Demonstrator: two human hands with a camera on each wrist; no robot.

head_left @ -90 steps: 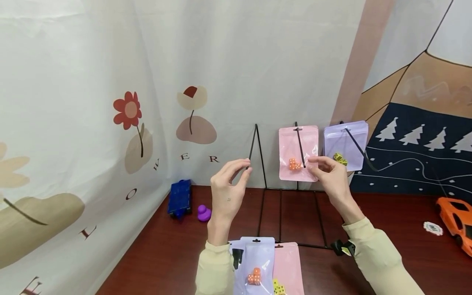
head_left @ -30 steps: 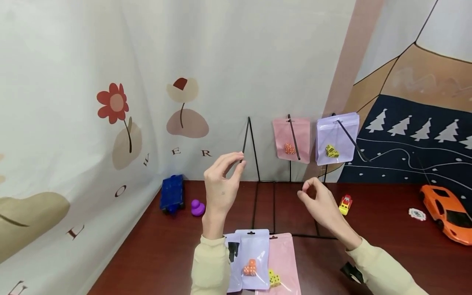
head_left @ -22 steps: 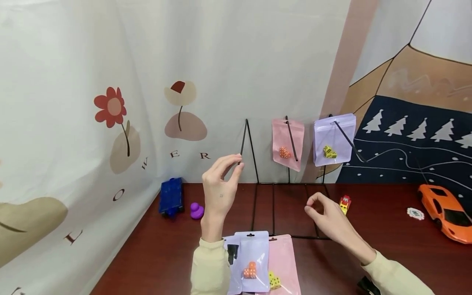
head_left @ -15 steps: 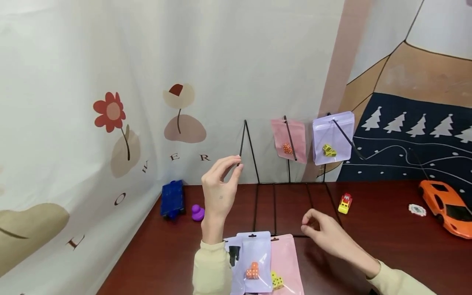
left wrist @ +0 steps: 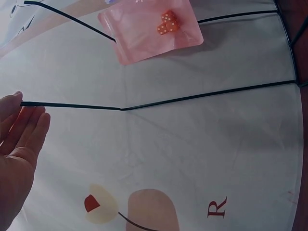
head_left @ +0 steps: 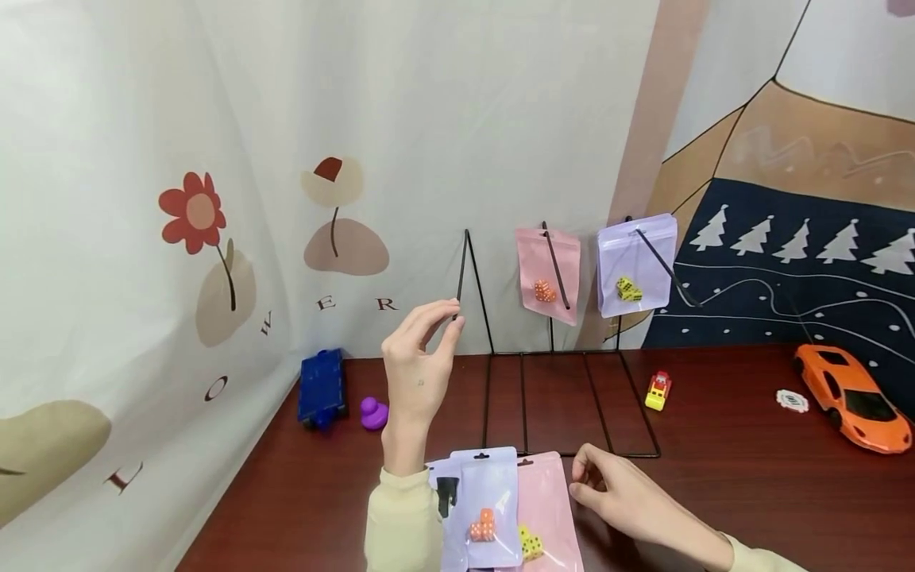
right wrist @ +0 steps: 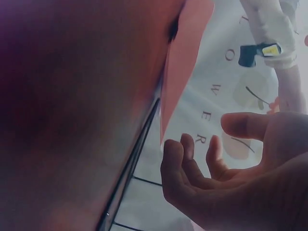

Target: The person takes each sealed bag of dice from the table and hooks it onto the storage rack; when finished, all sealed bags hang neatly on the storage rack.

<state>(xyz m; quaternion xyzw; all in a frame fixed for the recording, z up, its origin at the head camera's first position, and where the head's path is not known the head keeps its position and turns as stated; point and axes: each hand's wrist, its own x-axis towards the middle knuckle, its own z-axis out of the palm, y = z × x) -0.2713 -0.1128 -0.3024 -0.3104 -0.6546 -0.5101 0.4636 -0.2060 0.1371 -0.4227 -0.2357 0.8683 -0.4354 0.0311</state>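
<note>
My left hand (head_left: 418, 373) pinches the tip of the left prong (left wrist: 77, 105) of a black wire display rack (head_left: 525, 397). A pink zip pouch (head_left: 530, 258) with orange dice hangs from the middle prong. On the right prong hangs a lilac zip pouch (head_left: 616, 253) with yellow dice. My right hand (head_left: 629, 496) is low at the front, fingers loosely curled and nothing in them. Its fingertips are close to the right edge of a pink pouch (head_left: 546, 492) with yellow dice on the table. A lilac pouch (head_left: 493, 488) with orange dice overlaps that one, with another lilac pouch (head_left: 453, 532) at its left.
At the back left stand a blue toy vehicle (head_left: 322, 385) and a purple rubber duck (head_left: 372, 413). Right of the rack are a small red-and-yellow toy car (head_left: 658, 390), a white poker chip (head_left: 792, 400) and an orange toy car (head_left: 854, 401). A printed cloth (head_left: 429, 119) hangs behind.
My right hand has left the hanging pink pouch and come down to the pouches at the front. The freed pouch sways on its prong. My left hand keeps pinching the left prong.
</note>
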